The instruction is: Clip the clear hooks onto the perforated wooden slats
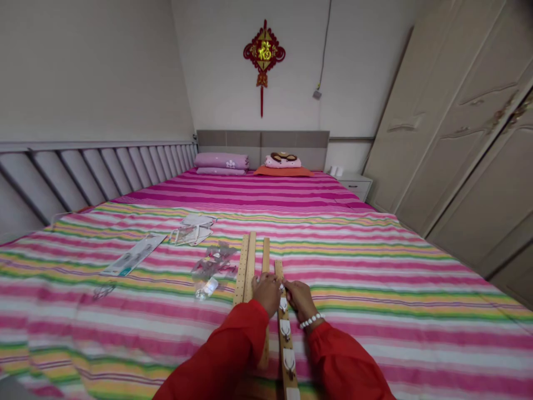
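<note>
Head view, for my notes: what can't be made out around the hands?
All in the head view:
- Left hand and right hand: exact grip hidden by their own fingers.
- Hooked strip: near end cut off by bottom edge.
- Plastic bags: contents too small, blurred.

One sign can be read, in the upper middle of the frame: a large gold Chinese character, apparently 福 ("good fortune"), at the centre of the red hanging ornament (264, 51) on the wall. Its strokes are slightly blurred and bright with shine. Smaller gold marks stand to its left and right on the same ornament, too small to tell whether they are characters.

In the lower left, the long flat packet (135, 254) on the bed has a blue-green patch at its near end; any print there is too small to read. On the clear plastic bags (213, 261), left of the lower centre, small dark and reddish marks show, but glare and creases make them unreadable.
</note>
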The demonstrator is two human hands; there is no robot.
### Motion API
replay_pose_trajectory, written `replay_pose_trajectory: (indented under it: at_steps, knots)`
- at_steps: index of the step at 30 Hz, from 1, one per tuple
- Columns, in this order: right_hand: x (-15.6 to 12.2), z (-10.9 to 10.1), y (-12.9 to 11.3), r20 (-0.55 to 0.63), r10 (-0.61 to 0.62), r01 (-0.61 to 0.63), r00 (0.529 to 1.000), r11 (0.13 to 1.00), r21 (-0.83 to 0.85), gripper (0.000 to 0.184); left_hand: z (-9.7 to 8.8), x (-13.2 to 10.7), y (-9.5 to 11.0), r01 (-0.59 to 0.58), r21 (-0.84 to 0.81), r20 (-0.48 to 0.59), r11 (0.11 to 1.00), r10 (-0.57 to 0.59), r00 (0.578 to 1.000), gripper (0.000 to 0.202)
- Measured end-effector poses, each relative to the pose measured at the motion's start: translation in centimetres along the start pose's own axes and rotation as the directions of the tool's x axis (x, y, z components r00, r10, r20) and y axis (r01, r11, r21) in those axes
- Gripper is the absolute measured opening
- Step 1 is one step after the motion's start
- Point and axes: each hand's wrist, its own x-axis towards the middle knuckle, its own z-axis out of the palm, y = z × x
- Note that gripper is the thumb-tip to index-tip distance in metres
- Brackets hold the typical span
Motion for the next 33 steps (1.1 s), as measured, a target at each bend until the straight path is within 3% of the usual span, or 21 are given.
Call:
replay_pose_trajectory:
  at_steps: [4,7,11,14,20,28,33]
  knots:
    - [-0.2,-0.2,-0.2,0.016,0.063,-0.064,0.998,0.996,0.056,0.050,-1.9,1.6,-2.7,0.001,-0.251,0.028,0.968,0.007,1.000,0.024]
    - [-0.2,-0.3,-0.2,0.027,0.071,-0.074,0.997,0.991,0.108,0.047,-5.3,3.4,-6.9,0.102,-0.416,-0.078,0.904,-0.147,0.986,0.016]
    - [-0.1,-0.2,-0.2,0.028,0.074,-0.077,0.997,0.988,0.137,0.045,-9.8,4.7,-12.5,0.299,-0.229,-0.273,0.926,-0.356,0.894,0.008]
    - [0.0,-0.2,-0.1,0.007,0.079,-0.079,0.997,0.985,0.151,0.047,-11.0,5.0,-15.1,0.469,0.019,-0.255,0.883,-0.450,0.856,0.008]
    - [0.0,-0.2,0.0,0.011,0.087,-0.088,0.996,0.980,0.177,0.046,-10.1,5.8,-16.6,0.518,0.291,-0.169,0.804,-0.489,0.855,0.032]
    - [-0.2,-0.2,-0.4,0.016,0.080,-0.082,0.997,0.977,0.197,0.042,-10.1,5.5,-16.9,0.517,0.222,-0.158,0.827,-0.492,0.856,0.023]
    - [-0.2,-0.3,-0.3,0.021,0.076,-0.079,0.997,0.975,0.209,0.043,-11.1,4.6,-16.8,0.513,0.117,-0.237,0.850,-0.478,0.846,0.026]
